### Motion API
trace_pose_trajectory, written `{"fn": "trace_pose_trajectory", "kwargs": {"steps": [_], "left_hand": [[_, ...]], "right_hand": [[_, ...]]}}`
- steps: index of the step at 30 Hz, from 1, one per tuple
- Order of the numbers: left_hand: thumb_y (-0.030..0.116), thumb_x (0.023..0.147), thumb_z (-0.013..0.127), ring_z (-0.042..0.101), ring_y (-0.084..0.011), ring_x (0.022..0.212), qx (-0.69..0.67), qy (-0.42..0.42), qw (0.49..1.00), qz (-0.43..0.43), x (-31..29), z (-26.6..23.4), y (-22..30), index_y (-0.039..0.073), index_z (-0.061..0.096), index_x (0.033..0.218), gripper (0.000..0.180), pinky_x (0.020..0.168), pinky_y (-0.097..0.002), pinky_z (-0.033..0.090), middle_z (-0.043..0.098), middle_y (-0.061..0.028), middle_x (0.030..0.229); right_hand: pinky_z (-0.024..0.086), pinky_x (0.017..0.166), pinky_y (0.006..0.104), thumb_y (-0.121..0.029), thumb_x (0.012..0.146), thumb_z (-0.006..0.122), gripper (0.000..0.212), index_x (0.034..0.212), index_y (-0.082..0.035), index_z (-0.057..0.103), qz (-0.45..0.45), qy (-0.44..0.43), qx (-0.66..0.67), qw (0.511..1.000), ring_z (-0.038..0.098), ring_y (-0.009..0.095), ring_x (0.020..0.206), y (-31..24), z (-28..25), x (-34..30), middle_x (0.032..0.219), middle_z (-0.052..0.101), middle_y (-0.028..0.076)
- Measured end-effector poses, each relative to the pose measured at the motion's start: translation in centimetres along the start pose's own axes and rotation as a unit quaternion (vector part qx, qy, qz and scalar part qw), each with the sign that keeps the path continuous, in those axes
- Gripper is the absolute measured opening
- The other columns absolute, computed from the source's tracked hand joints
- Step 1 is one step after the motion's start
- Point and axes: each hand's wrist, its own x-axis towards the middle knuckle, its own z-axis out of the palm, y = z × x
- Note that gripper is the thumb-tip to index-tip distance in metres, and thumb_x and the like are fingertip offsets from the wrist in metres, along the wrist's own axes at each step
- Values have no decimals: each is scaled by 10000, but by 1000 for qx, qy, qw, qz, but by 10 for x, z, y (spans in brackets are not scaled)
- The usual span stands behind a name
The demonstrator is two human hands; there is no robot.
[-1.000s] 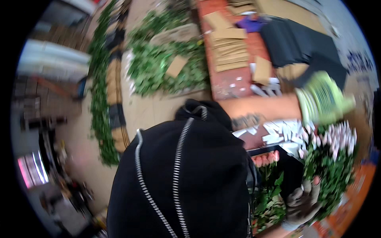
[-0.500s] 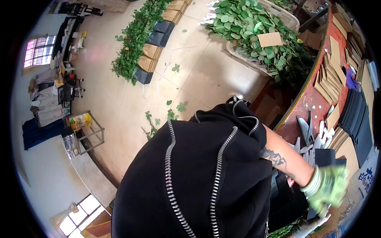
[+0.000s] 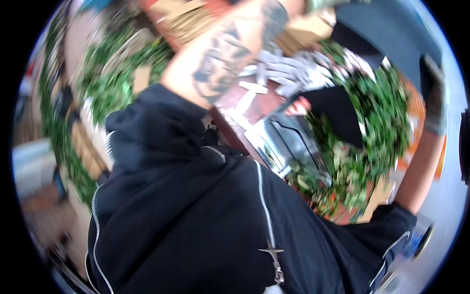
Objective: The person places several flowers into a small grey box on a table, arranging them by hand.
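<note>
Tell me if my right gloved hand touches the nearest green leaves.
Apart: the head view shows an orange surface between your right gloved hand and those green leaves.

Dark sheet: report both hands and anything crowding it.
Left hand, cut off by frame, at left side of dark sheet. Right hand at its right edge, grip unclear. Leafy stems close below in view.

A big dark sheet (image 3: 401,32) is between two gloved hands. The left hand (image 3: 325,4), partly cut off, is at the sheet's left end. The right hand (image 3: 434,90) holds the sheet's right side. Below the sheet are green leaves (image 3: 384,110) and a black paper (image 3: 338,112). White strips (image 3: 289,68) lie to the sheet's lower left, and brown cards (image 3: 306,32) are just left of it.
</note>
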Motion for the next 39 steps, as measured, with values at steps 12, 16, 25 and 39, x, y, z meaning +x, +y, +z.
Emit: {"fn": "trace_pose_trajectory", "kwargs": {"steps": [12,16,25,39], "left_hand": [[521,939,603,463,-104,462,136,-211,945,-211,-25,59,-63,77,637,719,497,437,-309,356,502,11,547],[417,974,611,527,-72,512,95,-289,845,-440,-61,76,-127,-1,667,872,433,459,-229,389,524,12,585],[399,975,598,547,-127,715,165,-377,806,-424,-69,81,-169,11,611,1049,395,633,-285,424,542,-37,837],[372,977,577,577,-214,1031,-212,-241,941,-103,109,117,-14,30,523,1324,490,903,-373,479,569,-114,1229]], "right_hand": [[484,793,313,-222,879,724,320,1010,67,683,166,95,46,980,617,134,839,96,28,-142,935,713,102],[500,864,305,-121,905,675,304,1155,53,666,333,-71,40,939,634,143,950,157,39,-157,1085,711,88],[493,903,329,-162,893,700,416,1248,30,599,424,-94,107,894,610,170,1030,185,45,-173,1182,659,100],[481,964,366,-227,875,740,615,1393,-5,494,295,33,293,909,573,211,1155,161,34,-165,1333,577,118]]}}
